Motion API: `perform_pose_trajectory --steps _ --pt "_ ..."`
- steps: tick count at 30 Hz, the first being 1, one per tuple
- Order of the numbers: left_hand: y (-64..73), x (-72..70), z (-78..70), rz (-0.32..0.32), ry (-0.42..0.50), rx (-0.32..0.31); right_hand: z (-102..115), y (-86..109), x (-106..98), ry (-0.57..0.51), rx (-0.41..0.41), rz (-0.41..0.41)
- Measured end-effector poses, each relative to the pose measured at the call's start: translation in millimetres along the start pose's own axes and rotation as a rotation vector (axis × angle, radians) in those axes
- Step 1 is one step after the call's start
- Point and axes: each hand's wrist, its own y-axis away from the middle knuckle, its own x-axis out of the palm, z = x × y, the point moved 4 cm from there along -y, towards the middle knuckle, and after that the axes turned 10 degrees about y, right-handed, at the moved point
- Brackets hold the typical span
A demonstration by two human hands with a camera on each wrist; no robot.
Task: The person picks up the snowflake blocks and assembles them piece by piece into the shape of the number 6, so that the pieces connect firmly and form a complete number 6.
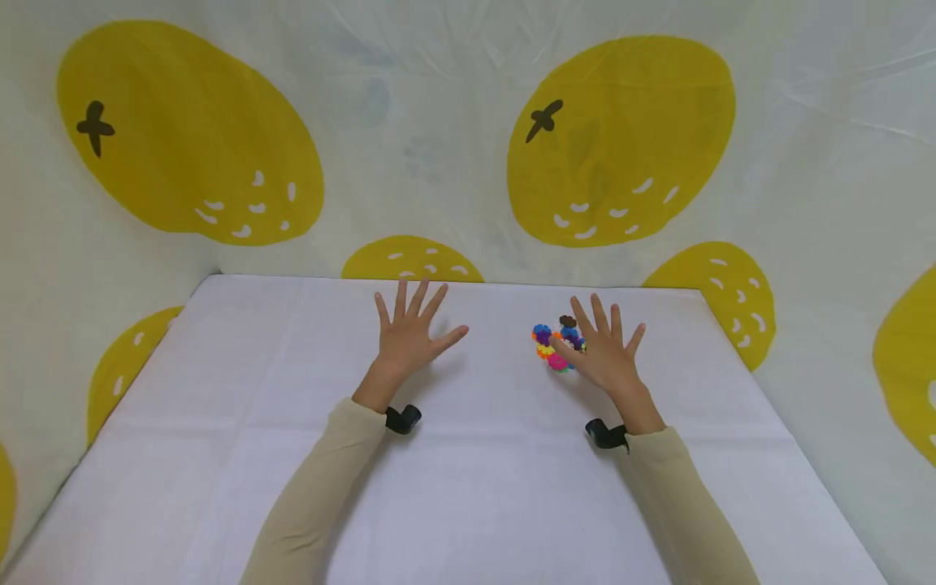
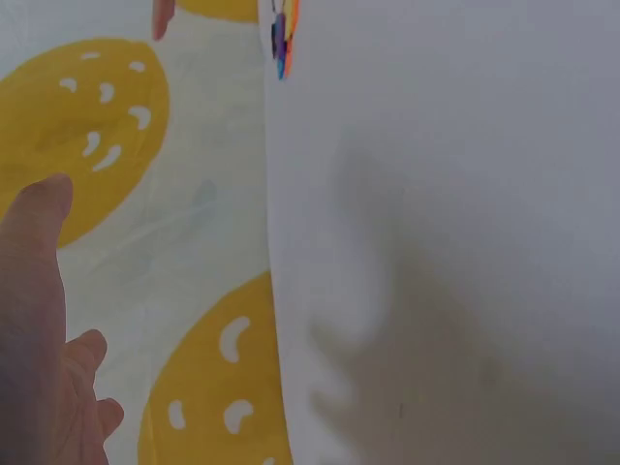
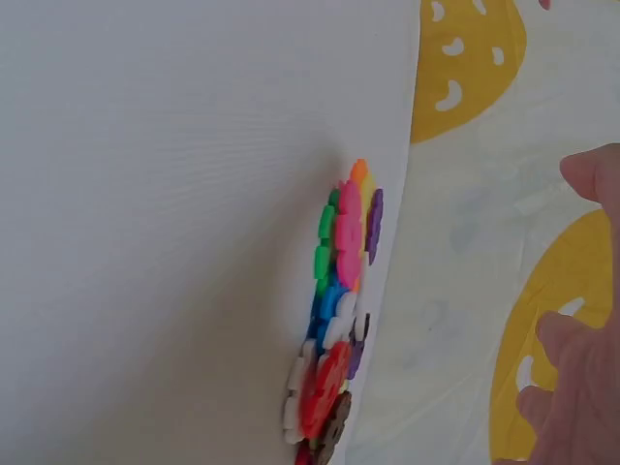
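Note:
My left hand [image 1: 406, 340] is held over the left middle of the white table, fingers straight and spread, nothing in it. On the right, my right hand [image 1: 605, 357] hovers the same way, spread and holding nothing. A small heap of flower-shaped plastic discs [image 1: 558, 361] lies just left of that hand, whose thumb overlaps it in the head view. The discs are pink, blue, orange, yellow, purple and brown. Seen from the right wrist, a pink disc [image 3: 348, 235], a red disc [image 3: 325, 389] and a green disc [image 3: 325, 242] lie stacked loosely at the heap's near side.
A white cloth covers the table [image 1: 468, 504]. Behind it hangs a pale curtain [image 1: 431, 122] printed with large yellow fruit, which also runs along both sides. A black wrist camera [image 1: 405, 419] sits on the left wrist, another black camera [image 1: 605, 434] on the right.

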Motion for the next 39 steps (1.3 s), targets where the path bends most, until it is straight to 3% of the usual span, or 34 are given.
perform_pose_trajectory --steps 9,16,26,33,39 --pt "3.5 19.4 -7.7 0.048 0.021 0.017 -8 8.6 13 0.002 0.017 0.064" --pt "7.3 30.1 -16.6 0.092 0.087 0.04 -11 16.9 20 -0.072 0.008 0.163" --pt "7.4 47.5 -27.2 0.156 0.152 0.103 -10 18.8 25 -0.112 -0.01 0.185" --pt "7.1 60.1 -24.8 0.235 0.285 0.151 -12 14.8 29 -0.13 -0.009 0.156" --pt "8.6 64.1 -21.8 0.308 0.433 0.155 -14 9.4 30 -0.171 -0.001 0.118"
